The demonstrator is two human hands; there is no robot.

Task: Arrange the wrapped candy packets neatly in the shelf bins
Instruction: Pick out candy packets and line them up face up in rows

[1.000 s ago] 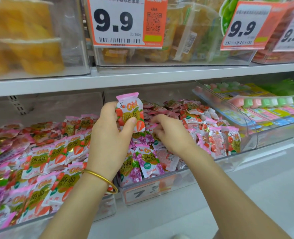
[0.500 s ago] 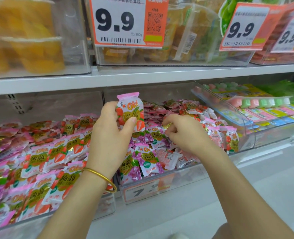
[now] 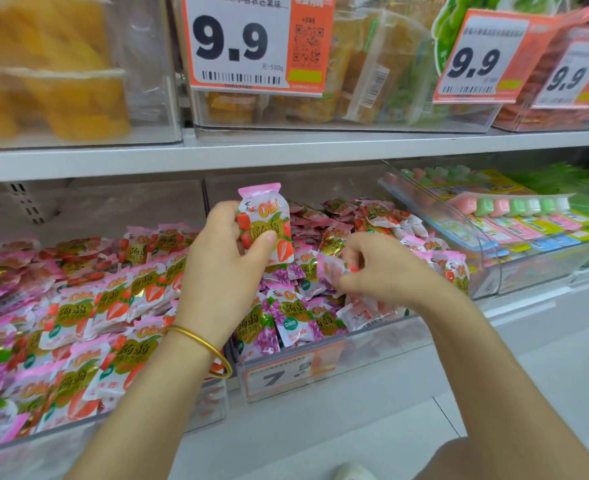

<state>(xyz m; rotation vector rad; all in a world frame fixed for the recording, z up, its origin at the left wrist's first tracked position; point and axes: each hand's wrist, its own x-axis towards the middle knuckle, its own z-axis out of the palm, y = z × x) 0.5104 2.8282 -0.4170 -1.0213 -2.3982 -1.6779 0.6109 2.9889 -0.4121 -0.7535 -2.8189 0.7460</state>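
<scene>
The left hand [image 3: 224, 275] has its grip closed round a strawberry packet [image 3: 267, 223], thumb on its front, holding it upright above where the left bin [image 3: 203, 407] meets the middle bin [image 3: 383, 341]. The right hand [image 3: 386, 268] has its grip pinched on a crumpled pink packet [image 3: 331, 270], just over the heaped packets in the middle bin

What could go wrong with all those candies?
Maybe the left hand holds the strawberry packet only by its lower half, so it could slip. The right hand pinches a pink packet in a pile heaped against the middle bin and its low front wall; neighbours might tumble out. Purple grape packets lie among strawberry ones there, so flavours could end up mixed.
</scene>
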